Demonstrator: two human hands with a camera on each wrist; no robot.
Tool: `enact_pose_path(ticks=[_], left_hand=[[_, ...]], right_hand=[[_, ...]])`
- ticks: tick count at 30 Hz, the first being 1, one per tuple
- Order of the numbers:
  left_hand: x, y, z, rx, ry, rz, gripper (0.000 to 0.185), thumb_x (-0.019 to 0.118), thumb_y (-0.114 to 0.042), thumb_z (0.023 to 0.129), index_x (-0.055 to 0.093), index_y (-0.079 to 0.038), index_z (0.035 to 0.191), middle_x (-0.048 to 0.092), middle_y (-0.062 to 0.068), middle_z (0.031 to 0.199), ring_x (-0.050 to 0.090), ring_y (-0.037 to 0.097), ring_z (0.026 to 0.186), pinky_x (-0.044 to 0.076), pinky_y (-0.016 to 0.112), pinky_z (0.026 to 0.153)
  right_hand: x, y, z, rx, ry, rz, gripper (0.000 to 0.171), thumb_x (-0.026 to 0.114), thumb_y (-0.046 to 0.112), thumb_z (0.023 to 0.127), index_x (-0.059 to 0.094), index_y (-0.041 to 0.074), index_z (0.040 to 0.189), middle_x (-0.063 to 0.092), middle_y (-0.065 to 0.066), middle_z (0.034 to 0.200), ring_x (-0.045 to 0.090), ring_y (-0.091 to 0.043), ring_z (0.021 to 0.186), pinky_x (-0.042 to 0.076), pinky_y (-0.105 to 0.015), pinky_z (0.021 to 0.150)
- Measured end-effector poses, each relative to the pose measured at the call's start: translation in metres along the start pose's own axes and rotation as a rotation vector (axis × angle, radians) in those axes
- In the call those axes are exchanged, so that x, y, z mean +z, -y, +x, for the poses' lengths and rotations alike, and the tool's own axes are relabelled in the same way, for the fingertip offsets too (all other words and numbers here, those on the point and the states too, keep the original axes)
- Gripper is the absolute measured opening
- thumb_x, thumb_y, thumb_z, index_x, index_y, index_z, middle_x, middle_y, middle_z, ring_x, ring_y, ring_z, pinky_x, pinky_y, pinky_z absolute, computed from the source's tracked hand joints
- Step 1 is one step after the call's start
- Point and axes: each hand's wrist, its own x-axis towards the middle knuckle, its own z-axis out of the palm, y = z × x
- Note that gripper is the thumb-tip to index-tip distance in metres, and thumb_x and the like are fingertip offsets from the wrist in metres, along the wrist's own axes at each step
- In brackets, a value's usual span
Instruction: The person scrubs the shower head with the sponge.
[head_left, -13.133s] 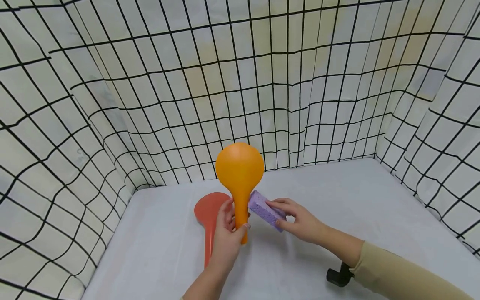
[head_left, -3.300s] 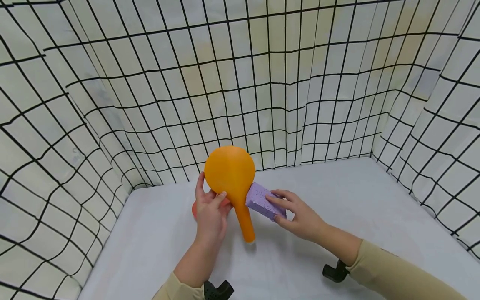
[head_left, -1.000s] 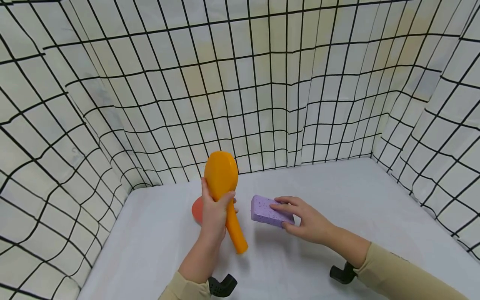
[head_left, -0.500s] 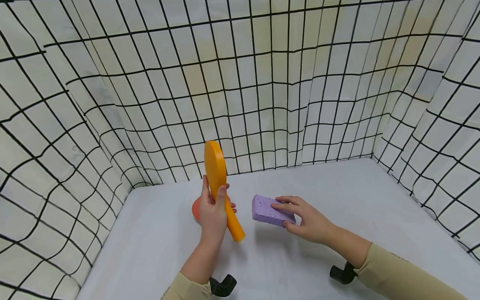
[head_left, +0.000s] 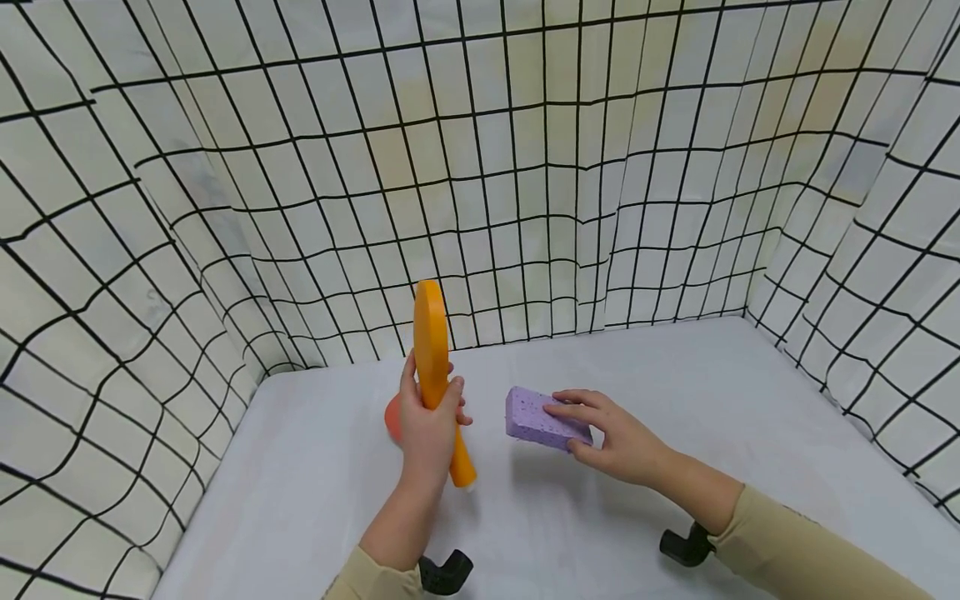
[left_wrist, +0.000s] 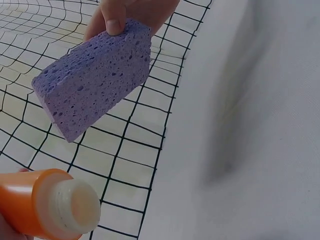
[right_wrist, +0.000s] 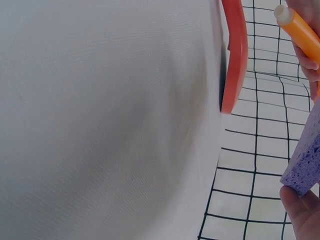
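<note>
At the near edge of the head view, two black clips sit on the white surface [head_left: 675, 375]: one [head_left: 446, 573] at about 6 o'clock beside the left beige sleeve [head_left: 375, 581], the other [head_left: 684, 546] at about 5 o'clock under the right sleeve [head_left: 817, 554].

Farther in, just left of centre, the left hand [head_left: 429, 421] has its fingers and thumb wrapped round the neck of an orange paddle [head_left: 432, 358]. The paddle stands nearly upright and edge-on to the head camera, its round blade at 12 o'clock from the hand and its handle end [head_left: 464, 475] pointing down toward 5 o'clock, clear of the surface. The left wrist view shows that handle end [left_wrist: 65, 207] as a pale, capped tip.

At 3 o'clock from the left hand, a short gap away, the right hand [head_left: 609, 435] grips a purple sponge [head_left: 542, 419]; fingers lie curled over its top and the thumb pinches its near side. The sponge block is tilted, its left end toward the paddle but apart from it. Whether it touches the surface I cannot tell. In the left wrist view the sponge [left_wrist: 95, 77] shows its pitted face.

Behind the left hand, at about 9 o'clock from it, a red paddle [head_left: 391, 418] lies flat on the surface, mostly hidden; the right wrist view shows its rim [right_wrist: 235, 55].

Beyond everything hangs the grid-patterned cloth backdrop [head_left: 525, 167], closing in the surface on three sides.
</note>
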Motion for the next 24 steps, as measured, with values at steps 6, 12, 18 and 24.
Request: enact_pose_path(ticks=[6,12,18,24], left_hand=[[-0.0024,-0.0014,0.0031,0.021,-0.006,0.084,0.047,0.063,-0.033,0.098,0.047,-0.024,0.141,0.048,0.007,0.119,0.063,0.031,0.069,0.058,0.036,0.073],[-0.0052,-0.0023,0.0026,0.015,0.017,0.066,0.059,0.063,-0.034,0.098,0.035,-0.028,0.149,0.063,0.009,0.117,0.063,0.026,0.097,0.055,0.041,0.088],[-0.0052,0.0004,0.0001,0.015,0.039,0.114,0.075,0.05,-0.043,0.102,-0.002,-0.047,0.156,0.059,0.008,0.112,0.062,0.029,0.089,0.057,0.04,0.078],[-0.0058,0.0016,-0.0009,0.087,0.112,0.013,0.065,0.039,-0.041,0.106,-0.004,-0.053,0.152,0.053,0.006,0.124,0.061,0.034,0.098,0.058,0.044,0.081]], right_hand=[[0.0007,-0.0019,0.0005,-0.002,-0.004,0.004,0.056,0.072,0.016,0.088,0.057,0.031,0.14,0.046,0.003,0.148,0.044,-0.028,0.135,0.047,-0.052,0.101],[0.0013,-0.0027,0.0008,0.005,-0.002,0.006,0.055,0.071,0.016,0.088,0.058,0.03,0.14,0.047,0.002,0.147,0.044,-0.028,0.135,0.047,-0.053,0.1],[0.0002,0.0001,0.0007,0.033,0.01,0.018,0.054,0.07,0.016,0.088,0.058,0.03,0.139,0.046,0.002,0.148,0.044,-0.029,0.136,0.047,-0.053,0.101],[0.0005,-0.0017,0.0015,0.025,0.0,0.031,0.054,0.07,0.015,0.088,0.059,0.029,0.139,0.046,0.002,0.147,0.044,-0.028,0.135,0.046,-0.053,0.101]])
